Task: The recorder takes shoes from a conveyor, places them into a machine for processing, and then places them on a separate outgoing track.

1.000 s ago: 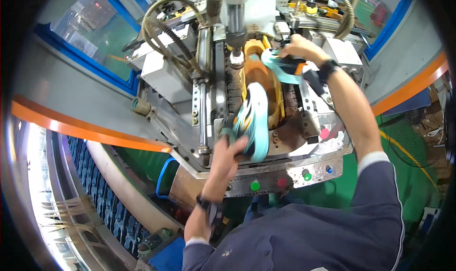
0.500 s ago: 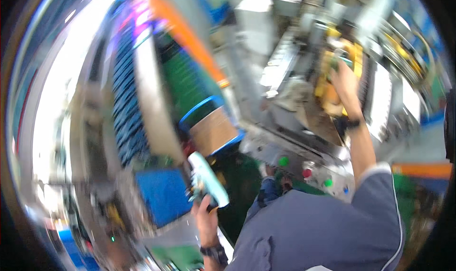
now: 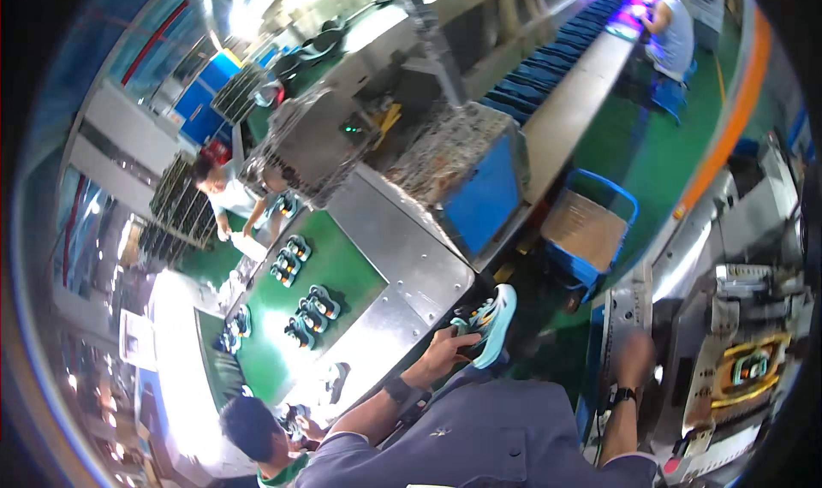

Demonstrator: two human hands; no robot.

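Observation:
A sneaker (image 3: 494,327) with a pale turquoise sole and a dark, patterned upper is gripped in my left hand (image 3: 449,354), in front of my body. My fingers wrap its upper near the opening, and the sole faces right. My right hand (image 3: 634,361) hangs in front of the machine on my right. Motion blurs its fingers, so their pose does not show. Beyond that hand, a yellow frame (image 3: 728,395) in the machine surrounds another turquoise shoe (image 3: 753,367).
On my left, a metal-edged conveyor (image 3: 398,295) carries several sneakers on a green belt. Two people work beside it; a third person (image 3: 672,34) sits far right. A blue cart (image 3: 575,265) with a cardboard panel stands ahead. An orange rail (image 3: 728,124) curves along the right.
The view has swung left, bringing the conveyor into sight. My right hand has come away from the yellow frame in the machine. My left hand still holds the sneaker.

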